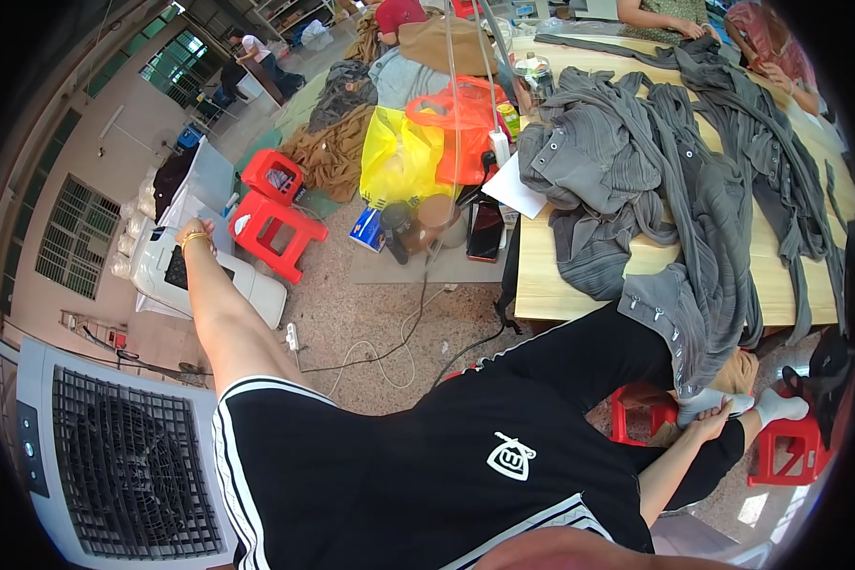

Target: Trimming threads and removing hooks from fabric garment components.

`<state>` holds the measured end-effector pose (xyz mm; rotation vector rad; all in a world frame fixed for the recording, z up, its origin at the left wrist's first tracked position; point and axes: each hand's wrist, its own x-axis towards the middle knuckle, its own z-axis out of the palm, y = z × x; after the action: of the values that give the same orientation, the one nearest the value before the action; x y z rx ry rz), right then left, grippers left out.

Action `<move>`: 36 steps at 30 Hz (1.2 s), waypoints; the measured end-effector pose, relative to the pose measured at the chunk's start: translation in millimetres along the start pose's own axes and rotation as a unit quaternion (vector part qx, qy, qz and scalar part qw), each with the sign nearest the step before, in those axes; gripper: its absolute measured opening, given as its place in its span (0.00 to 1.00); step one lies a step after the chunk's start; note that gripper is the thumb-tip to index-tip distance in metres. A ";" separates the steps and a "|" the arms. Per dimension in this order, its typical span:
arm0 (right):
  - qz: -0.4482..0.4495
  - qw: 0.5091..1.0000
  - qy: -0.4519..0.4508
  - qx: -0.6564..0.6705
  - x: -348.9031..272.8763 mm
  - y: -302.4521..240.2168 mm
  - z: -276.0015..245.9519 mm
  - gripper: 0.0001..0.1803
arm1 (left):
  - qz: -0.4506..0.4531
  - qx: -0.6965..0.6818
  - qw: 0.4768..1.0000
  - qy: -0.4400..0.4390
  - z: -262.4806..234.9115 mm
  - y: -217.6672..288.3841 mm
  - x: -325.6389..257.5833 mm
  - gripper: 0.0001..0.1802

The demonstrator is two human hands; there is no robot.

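- The left arm is stretching straight out to the person's left, bare to the shoulder.
- The left hand (192,231) is lying knuckles-up at the far end, fingers hidden, a gold bangle circling the wrist.
- The right arm is reaching down low.
- The right hand (712,419) is cupping the socked foot.

**Cloth, plastic and pale wood**

The grey garments (674,180) heaped on the bench (541,285) are soft, matt ribbed cloth set with small shiny metal snaps. The bench top is smooth, pale wood with a light sheen. The red stools (275,214) are glossy moulded plastic, and so is the white machine (209,275) under the left hand (195,233), whose wrist wears a gleaming gold-coloured bangle. The yellow and orange bags (418,142) are thin, shiny plastic film. The floor (351,313) is speckled, rough-looking stone.
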<state>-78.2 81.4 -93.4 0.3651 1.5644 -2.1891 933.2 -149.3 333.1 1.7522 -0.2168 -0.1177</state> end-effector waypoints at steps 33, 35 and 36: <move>-0.010 0.999 0.027 -0.033 -9.6 -4.4 4.6 0.16 | -0.029 0.021 0.999 0.024 -3.1 6.5 3.2 0.10; -0.004 1.000 0.016 -0.025 -10.0 -4.1 5.2 0.16 | -0.036 0.023 0.999 0.029 -6.2 6.2 6.3 0.10; -0.004 0.999 0.015 -0.028 -8.9 -3.6 4.8 0.16 | -0.041 0.025 0.998 0.029 -6.7 5.0 8.7 0.10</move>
<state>-72.1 79.5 -84.8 0.3781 1.6425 -2.1498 942.6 -145.5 339.6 1.8117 -0.1064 -0.1206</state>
